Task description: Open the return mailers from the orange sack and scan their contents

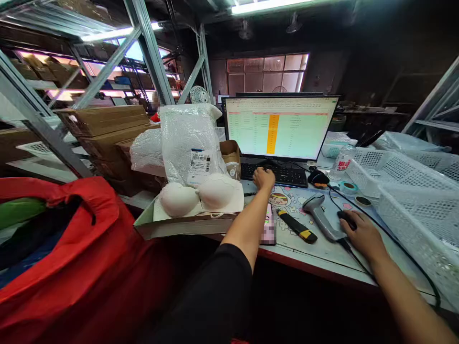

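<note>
Matt plastic keyboard, smooth plastic scanner, glossy bubble wrap

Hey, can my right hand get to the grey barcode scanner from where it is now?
Probably yes: the scanner lies close beside your right hand, with nothing visible blocking the way, though that hand would first have to leave the mouse.

Red Chinese characters stand on the clear bottle, the first seemingly 燃. The white label on the bubble-wrapped package carries barcodes and a printed number, too blurred to read surely. Text on the monitor and keyboard is too small to read.
</note>
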A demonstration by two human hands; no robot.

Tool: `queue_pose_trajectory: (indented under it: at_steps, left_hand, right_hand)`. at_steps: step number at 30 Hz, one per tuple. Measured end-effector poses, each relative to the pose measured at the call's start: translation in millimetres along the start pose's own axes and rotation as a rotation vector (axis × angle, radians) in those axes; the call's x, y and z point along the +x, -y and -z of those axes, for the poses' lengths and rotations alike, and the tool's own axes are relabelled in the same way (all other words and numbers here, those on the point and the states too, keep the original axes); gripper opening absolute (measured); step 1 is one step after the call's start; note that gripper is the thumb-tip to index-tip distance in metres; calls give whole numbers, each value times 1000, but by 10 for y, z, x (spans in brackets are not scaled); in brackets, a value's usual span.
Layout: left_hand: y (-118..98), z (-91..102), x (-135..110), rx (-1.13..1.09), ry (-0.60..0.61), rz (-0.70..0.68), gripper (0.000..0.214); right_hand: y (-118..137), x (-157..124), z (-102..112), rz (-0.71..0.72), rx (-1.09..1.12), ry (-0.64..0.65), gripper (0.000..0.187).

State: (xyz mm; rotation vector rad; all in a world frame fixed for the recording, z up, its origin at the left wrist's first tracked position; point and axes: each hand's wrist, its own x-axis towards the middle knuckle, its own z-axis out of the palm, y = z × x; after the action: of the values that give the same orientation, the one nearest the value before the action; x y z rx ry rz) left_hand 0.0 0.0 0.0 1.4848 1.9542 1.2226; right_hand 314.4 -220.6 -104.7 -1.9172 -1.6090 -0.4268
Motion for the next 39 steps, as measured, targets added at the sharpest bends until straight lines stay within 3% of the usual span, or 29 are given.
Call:
queue_pose_trajectory:
  at_steps: [6,10,15,22,31,39]
  left_hand:
    - [605,241,211,120,-75,169,41]
    - [821,284,380,198,-94,145,46]
    - [828,217,633,276,-82,-9,56]
    - [918,118,948,384,19,-101,77]
    - [1017,45,901,435,53,-217,65]
    - [1030,46,912,436,57,-219,62]
  right_hand:
    - [-4,-23,-21,12,32,-15,55]
    - [-18,-27,-19,23,45,-20,54]
    - [-3,-22,-5,32,51,-15,53]
    - [42,-33,21,14,28,-5,55]
    - [29,-35,26,-6,38,20,55]
    - [-68,-43,-78,42,92,-10,54]
